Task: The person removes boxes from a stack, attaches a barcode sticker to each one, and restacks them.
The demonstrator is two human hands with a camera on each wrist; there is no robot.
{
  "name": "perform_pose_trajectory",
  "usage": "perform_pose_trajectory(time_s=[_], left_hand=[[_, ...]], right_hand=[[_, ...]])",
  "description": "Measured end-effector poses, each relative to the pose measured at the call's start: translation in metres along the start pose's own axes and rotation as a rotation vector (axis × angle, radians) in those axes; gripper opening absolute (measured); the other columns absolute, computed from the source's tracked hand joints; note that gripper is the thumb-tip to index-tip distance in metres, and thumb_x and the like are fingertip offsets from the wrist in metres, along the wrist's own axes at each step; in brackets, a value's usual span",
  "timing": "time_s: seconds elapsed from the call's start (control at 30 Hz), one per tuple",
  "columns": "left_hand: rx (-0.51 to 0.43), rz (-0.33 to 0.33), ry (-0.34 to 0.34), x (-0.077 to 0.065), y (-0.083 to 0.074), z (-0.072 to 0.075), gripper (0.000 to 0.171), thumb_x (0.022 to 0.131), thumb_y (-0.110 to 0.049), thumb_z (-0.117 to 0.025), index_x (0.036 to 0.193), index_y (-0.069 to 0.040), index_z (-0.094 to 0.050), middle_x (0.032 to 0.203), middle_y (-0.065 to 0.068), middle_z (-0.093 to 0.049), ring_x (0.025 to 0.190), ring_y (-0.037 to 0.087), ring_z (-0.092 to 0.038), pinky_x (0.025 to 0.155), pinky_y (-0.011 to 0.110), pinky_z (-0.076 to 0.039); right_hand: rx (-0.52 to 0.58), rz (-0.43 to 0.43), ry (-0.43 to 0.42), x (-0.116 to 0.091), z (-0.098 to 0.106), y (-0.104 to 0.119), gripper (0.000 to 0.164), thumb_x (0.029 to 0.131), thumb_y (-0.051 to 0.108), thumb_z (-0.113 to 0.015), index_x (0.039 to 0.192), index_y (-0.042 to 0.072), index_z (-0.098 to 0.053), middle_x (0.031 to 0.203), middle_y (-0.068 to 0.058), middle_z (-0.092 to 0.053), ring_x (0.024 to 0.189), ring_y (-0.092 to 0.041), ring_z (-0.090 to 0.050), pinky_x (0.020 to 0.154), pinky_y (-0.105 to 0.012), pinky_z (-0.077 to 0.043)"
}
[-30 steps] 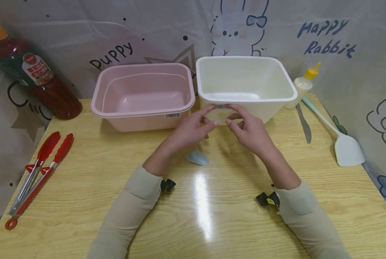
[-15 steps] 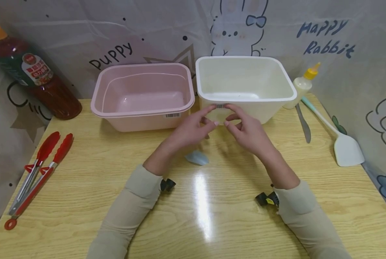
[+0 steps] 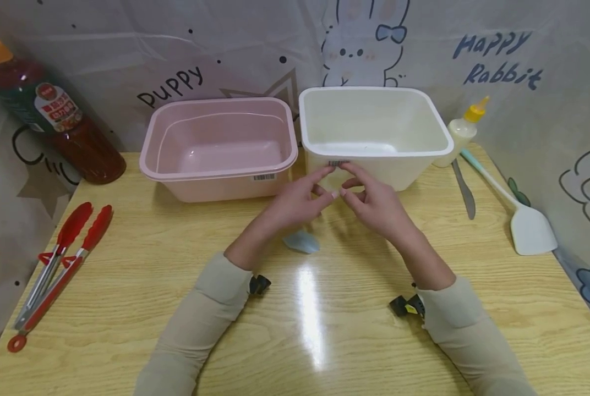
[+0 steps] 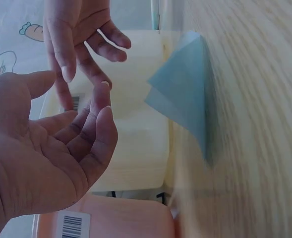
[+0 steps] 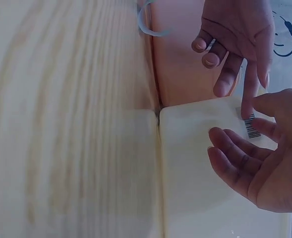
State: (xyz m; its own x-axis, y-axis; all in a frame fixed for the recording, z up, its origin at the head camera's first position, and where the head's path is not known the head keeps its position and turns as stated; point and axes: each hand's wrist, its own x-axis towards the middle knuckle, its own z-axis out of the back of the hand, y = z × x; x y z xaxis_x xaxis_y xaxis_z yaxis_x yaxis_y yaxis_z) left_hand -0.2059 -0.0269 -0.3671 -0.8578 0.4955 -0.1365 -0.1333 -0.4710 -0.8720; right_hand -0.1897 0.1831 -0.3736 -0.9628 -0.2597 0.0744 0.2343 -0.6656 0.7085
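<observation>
My left hand (image 3: 296, 202) and right hand (image 3: 376, 205) hover facing each other before the white tub (image 3: 374, 151), thumb tips close together in the head view. Fingers are loosely bent and nothing lies between them. Beyond the fingertips a barcode label (image 5: 252, 126) shows on the tub's front wall. To the left of it stands the pink tub (image 3: 211, 190), with its own barcode label (image 4: 72, 225). A small light-blue sheet (image 3: 302, 242) rests on the table below my left hand; the left wrist view shows it as a thin, folded, pointed piece (image 4: 183, 84).
A bottle of red sauce (image 3: 59, 113) stands at the back left, above red-tipped tongs (image 3: 62, 269). On the right are a yellow-capped squeeze bottle (image 3: 462, 132), a table knife (image 3: 464, 190) and a white spatula (image 3: 533, 231). A printed cloth (image 3: 255, 44) hangs behind.
My left hand has shifted slightly right and my right hand slightly left, so the thumb tips have come closer together. The tubs, the blue sheet and the utensils stay put.
</observation>
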Motion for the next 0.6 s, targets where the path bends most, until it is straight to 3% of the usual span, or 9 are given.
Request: perform_pose_trajectory(time_s=[0.13, 0.27, 0.43, 0.6], left_hand=[[-0.021, 0.008, -0.018, -0.0012, -0.0027, 0.0019, 0.064, 0.102, -0.046, -0.056, 0.159, -0.039, -0.029, 0.118, 0.006, -0.068, 0.093, 0.033, -0.072, 0.068, 0.038, -0.057], [-0.015, 0.019, -0.047, -0.0009, -0.0025, 0.0056, 0.060, 0.103, -0.042, -0.057, 0.157, -0.039, -0.034, 0.120, 0.009, -0.070, 0.094, 0.032, -0.072, 0.069, 0.037, -0.057], [0.011, 0.014, -0.014, 0.0010, 0.0010, 0.0021, 0.063, 0.102, -0.047, -0.057, 0.158, -0.039, -0.031, 0.118, 0.006, -0.070, 0.092, 0.030, -0.073, 0.067, 0.036, -0.056], [-0.002, 0.002, -0.008, 0.0003, -0.0003, 0.0011, 0.065, 0.102, -0.049, -0.056, 0.160, -0.039, -0.027, 0.119, 0.008, -0.069, 0.094, 0.032, -0.072, 0.068, 0.038, -0.058]], right_hand=[[-0.013, -0.009, -0.036, -0.0008, 0.0022, 0.0001, 0.052, 0.104, 0.030, -0.058, 0.153, 0.030, -0.041, 0.128, -0.013, -0.068, 0.095, -0.029, -0.075, 0.070, -0.038, -0.057], [-0.026, -0.014, -0.065, -0.0006, 0.0030, -0.0022, 0.049, 0.104, 0.029, -0.057, 0.151, 0.025, -0.045, 0.127, -0.014, -0.069, 0.091, -0.030, -0.074, 0.070, -0.039, -0.058], [-0.001, 0.004, -0.019, -0.0002, -0.0019, -0.0032, 0.051, 0.104, 0.028, -0.058, 0.153, 0.022, -0.044, 0.130, -0.017, -0.067, 0.100, -0.033, -0.075, 0.072, -0.039, -0.060], [-0.003, 0.003, -0.011, -0.0012, -0.0004, -0.0003, 0.054, 0.104, 0.029, -0.058, 0.155, 0.029, -0.040, 0.132, -0.016, -0.065, 0.102, -0.032, -0.075, 0.071, -0.038, -0.059]])
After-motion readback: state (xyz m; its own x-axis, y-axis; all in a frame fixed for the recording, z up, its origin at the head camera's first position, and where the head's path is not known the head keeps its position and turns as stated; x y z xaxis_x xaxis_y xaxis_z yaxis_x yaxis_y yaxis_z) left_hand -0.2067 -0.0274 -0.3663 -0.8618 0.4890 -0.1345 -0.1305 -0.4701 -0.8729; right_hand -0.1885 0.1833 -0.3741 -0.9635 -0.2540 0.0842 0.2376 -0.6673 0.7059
